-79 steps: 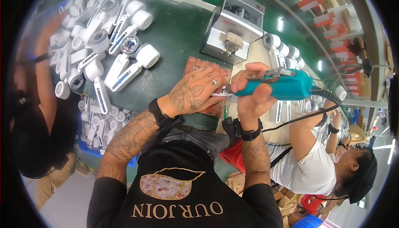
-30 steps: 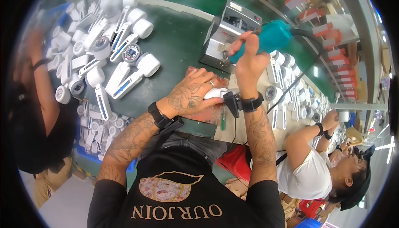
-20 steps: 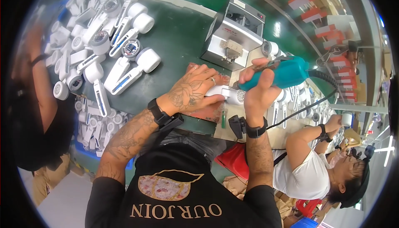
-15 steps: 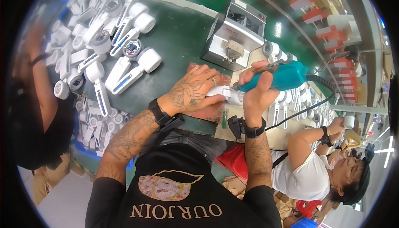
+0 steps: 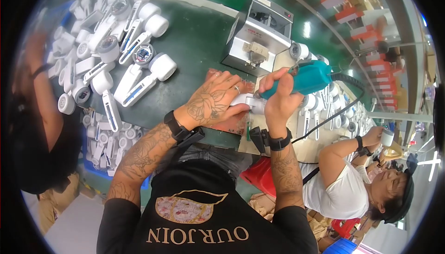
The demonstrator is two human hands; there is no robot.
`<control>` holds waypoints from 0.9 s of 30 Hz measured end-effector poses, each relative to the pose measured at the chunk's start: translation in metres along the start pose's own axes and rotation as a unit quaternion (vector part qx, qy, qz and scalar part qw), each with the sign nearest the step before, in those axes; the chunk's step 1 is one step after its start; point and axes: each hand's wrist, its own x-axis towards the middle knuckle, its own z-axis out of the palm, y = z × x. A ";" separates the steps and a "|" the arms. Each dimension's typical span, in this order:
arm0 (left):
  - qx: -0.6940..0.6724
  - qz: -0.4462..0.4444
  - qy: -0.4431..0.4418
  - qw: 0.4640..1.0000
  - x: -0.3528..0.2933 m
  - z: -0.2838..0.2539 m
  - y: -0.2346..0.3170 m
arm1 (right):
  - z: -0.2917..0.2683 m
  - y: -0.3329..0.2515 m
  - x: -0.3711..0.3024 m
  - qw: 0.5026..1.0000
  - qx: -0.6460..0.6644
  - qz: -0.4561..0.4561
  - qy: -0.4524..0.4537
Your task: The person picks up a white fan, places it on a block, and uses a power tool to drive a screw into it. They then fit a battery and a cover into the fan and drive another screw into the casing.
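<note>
My left hand point(image 5: 214, 98) is closed around a white handheld device with a round head point(image 5: 256, 105), pressing it down on a reddish pad point(image 5: 230, 126). In my right hand point(image 5: 283, 100) is a teal electric screwdriver point(image 5: 308, 80) with a black cord. I hold it tilted, its tip end by the device's round head. My right fingers hide the exact contact point and part of that head.
A grey and black bench machine point(image 5: 257, 36) stands just beyond my hands. Many similar white devices point(image 5: 109, 50) pile up at left, with more in a blue bin point(image 5: 99, 173) below. Further units point(image 5: 320, 103) lie at right, beside a co-worker in a white shirt point(image 5: 340, 187).
My right hand and the screwdriver have shifted slightly left relative to the bench, still at the device's head. The view has moved a little. My left hand keeps its hold.
</note>
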 end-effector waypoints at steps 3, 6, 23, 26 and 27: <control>0.006 0.022 0.039 0.999 0.001 0.004 -0.002 | 0.005 -0.010 0.010 0.999 -0.051 0.002 -0.017; 0.022 0.035 0.069 0.997 -0.004 0.007 -0.007 | 0.024 -0.020 0.027 0.997 -0.067 -0.028 0.019; 0.016 0.027 0.072 0.997 -0.003 0.012 -0.008 | 0.020 -0.023 0.020 0.998 -0.049 -0.022 0.038; 0.006 0.024 0.049 0.998 0.000 0.006 -0.003 | 0.001 -0.031 -0.009 0.998 -0.036 -0.042 -0.011; 0.004 0.023 0.046 0.999 0.000 0.005 -0.004 | -0.001 -0.029 -0.013 0.999 -0.037 -0.039 -0.009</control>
